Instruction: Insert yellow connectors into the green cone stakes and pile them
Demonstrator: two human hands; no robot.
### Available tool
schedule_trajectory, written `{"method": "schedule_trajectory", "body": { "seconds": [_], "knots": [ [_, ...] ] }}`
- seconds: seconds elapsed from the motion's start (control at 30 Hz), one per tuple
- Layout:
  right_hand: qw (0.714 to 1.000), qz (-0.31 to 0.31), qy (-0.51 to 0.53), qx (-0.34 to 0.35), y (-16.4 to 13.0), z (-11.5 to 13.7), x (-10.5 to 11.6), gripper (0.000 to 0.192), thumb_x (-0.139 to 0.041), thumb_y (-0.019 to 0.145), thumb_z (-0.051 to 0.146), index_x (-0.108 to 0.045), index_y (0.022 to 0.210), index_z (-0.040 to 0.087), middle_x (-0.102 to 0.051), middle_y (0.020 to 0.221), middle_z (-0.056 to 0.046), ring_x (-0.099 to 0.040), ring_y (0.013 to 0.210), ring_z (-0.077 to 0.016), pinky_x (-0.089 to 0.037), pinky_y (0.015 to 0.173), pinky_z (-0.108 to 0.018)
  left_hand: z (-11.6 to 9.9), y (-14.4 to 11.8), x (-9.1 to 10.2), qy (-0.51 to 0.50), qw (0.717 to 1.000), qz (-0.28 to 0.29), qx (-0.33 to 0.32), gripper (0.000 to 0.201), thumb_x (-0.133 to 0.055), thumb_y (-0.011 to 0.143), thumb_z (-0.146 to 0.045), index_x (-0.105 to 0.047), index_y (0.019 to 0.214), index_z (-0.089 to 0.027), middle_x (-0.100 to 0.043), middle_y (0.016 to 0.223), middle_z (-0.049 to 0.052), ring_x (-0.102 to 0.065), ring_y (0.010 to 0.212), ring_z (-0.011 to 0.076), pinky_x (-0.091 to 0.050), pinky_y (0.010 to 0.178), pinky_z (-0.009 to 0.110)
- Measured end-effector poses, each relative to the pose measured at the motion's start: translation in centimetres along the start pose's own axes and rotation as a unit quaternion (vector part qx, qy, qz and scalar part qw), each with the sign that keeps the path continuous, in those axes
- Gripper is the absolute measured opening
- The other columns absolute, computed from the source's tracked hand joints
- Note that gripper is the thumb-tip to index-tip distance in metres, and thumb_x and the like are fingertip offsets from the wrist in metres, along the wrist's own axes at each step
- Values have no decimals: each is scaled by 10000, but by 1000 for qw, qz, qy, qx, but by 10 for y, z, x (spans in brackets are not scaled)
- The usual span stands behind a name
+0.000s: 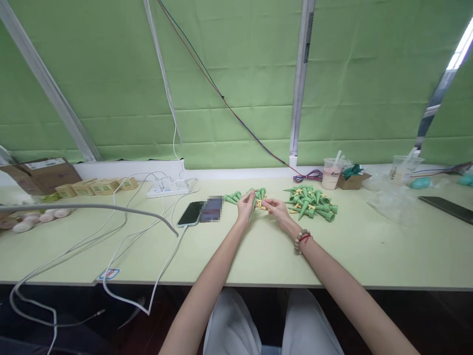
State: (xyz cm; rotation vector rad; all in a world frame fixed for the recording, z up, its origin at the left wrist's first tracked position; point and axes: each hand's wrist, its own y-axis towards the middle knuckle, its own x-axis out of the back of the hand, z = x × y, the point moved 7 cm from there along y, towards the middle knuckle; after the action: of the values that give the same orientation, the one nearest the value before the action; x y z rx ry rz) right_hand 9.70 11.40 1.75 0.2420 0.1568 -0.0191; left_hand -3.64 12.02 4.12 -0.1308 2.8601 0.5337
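Green fabric backs my pale desk (236, 256). At frame centre my left hand (246, 204) pinches a green cone spike (253, 207); my right hand (275, 208) pinches a small yellow piece (262, 203). Best joined with wrists braced, near the cone pile (310, 202).

Matt green plastic cones (310, 202) — smooth table (258, 256)

We cannot tell what small yellow piece (261, 203) our right hand (275, 209) pinches, the patch (211, 208) beside the phone (190, 214) is blurred, and the frame's right edge crops the dark tablet (447, 208).
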Motion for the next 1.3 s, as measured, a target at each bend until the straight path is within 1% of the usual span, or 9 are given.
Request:
{"method": "schedule_trajectory", "body": {
  "seconds": [0.2,0.43,0.77,0.9,0.97,1.03,1.13,1.2,1.3],
  "knots": [
    [1000,7,14,4,3,-2,1,421,-785,453,491,-680,671,146,-648,669,-24,-508,569,-102,-361,531,-231,8,-2,-2,16,999,21,24,634,-618,665,-593,-638,1078,-112,-443,456,-52,-343,323,41,-230,315,192],
    [996,42,77,-31,-1,-5,-8,346,-804,465,414,-642,620,151,-627,648,-6,-522,583,-92,-425,595,-234,5,-6,-4,31,999,37,6,607,-594,686,-596,-634,1064,-122,-410,454,-67,-274,280,20,-167,287,188],
    [996,48,60,-41,2,-16,-19,222,-710,645,392,-643,631,180,-663,684,-52,-594,612,-132,-518,594,-260,-7,0,2,115,987,42,-108,437,-621,702,-521,-680,918,-146,-394,463,-60,-313,404,46,-250,396,187],
    [1000,21,11,-20,2,-16,-15,240,-713,655,390,-658,683,158,-674,696,-74,-615,632,-163,-522,619,-300,14,1,10,110,994,-1,-15,503,-609,693,-561,-668,925,-119,-383,398,-68,-286,322,50,-196,343,199],
    [998,18,-50,23,0,-8,-13,223,-722,658,366,-665,707,157,-680,714,-75,-619,666,-180,-510,653,-316,25,-1,13,97,994,-25,40,536,-601,685,-587,-651,938,-116,-402,382,-68,-269,274,51,-154,316,202],
    [972,33,-200,118,-5,8,-17,159,-694,711,320,-671,745,166,-687,764,-78,-620,724,-193,-486,705,-323,32,-3,15,91,993,-37,68,523,-593,686,-595,-636,915,-127,-402,372,-72,-262,251,56,-132,307,202],
    [847,59,-466,249,-16,27,-32,99,-593,819,231,-668,809,168,-684,839,-107,-615,810,-215,-453,727,-312,33,-5,17,95,993,-42,61,430,-561,719,-581,-595,799,-160,-344,374,-91,-271,275,61,-168,324,197],
    [786,70,-548,277,-19,29,-39,123,-550,850,192,-662,811,161,-677,843,-121,-610,822,-223,-441,702,-300,29,-5,20,99,993,-56,21,379,-549,738,-560,-540,722,-181,-341,425,-88,-315,338,64,-237,363,191],
    [745,99,-583,308,-22,29,-47,173,-507,875,169,-661,799,158,-672,805,-109,-606,793,-214,-428,681,-286,25,-7,23,104,993,-59,-17,351,-517,769,-542,-479,701,-200,-357,506,-71,-382,446,79,-315,440,189]
  ]
}}
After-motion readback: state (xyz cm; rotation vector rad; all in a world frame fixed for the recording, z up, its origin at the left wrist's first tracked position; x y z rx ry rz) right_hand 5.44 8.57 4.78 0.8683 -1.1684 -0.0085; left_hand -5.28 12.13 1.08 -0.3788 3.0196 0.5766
